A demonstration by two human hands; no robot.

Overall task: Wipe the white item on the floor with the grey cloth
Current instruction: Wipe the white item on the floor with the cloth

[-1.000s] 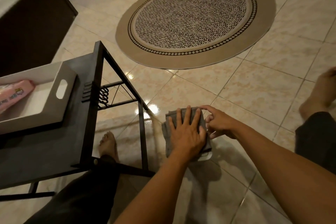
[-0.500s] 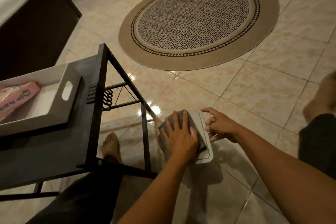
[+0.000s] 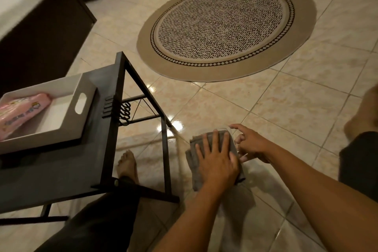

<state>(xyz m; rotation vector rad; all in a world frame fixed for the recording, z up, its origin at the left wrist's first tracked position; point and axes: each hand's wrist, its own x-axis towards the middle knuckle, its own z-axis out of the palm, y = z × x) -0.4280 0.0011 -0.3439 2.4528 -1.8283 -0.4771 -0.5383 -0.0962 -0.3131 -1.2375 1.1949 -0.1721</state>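
A folded grey cloth (image 3: pixel 196 150) lies on the tiled floor on top of the white item (image 3: pixel 223 129). Only the item's far rim and a thin strip along its right side show. My left hand (image 3: pixel 216 159) presses flat on the cloth with fingers spread. My right hand (image 3: pixel 248 143) rests at the item's right edge, fingertips touching its rim, holding it in place.
A black metal side table (image 3: pixel 114 108) stands just left of the cloth and carries a white tray (image 3: pixel 86 96) with a pink pack (image 3: pixel 20 112). My bare left foot (image 3: pixel 126 165) is under the table. A round patterned rug (image 3: pixel 225 26) lies beyond. My right knee (image 3: pixel 360 159) is at the right.
The cloth under my left hand has slid right and back across the white item, which showed more of its right side half a second ago and is now almost covered. My right hand stays at its edge.
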